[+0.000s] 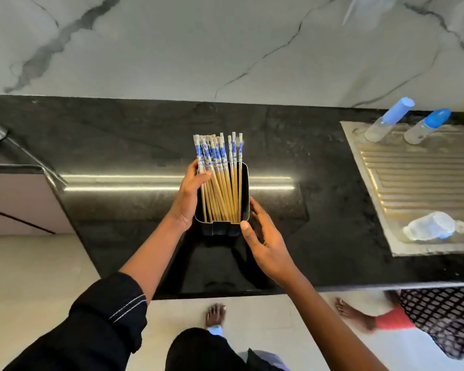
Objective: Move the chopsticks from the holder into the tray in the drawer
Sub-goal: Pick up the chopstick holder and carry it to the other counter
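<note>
A dark rectangular holder (pixel 243 183) stands on the black counter, full of several wooden chopsticks (pixel 221 180) with blue-and-white patterned tops. My left hand (pixel 189 196) is at the holder's left side, its thumb and fingers wrapped around the leaning bunch of chopsticks. My right hand (pixel 263 242) rests against the holder's near right corner, thumb on the rim, steadying it. A few chopsticks at the right stand apart from the gripped bunch. No drawer or tray is in view.
The black stone counter (pixel 118 145) runs under a marble wall. A steel draining board (pixel 418 183) at the right carries two blue-capped bottles (pixel 389 119) and a crumpled plastic piece (pixel 434 226). Another person's foot and patterned skirt (pixel 439 319) are at the lower right.
</note>
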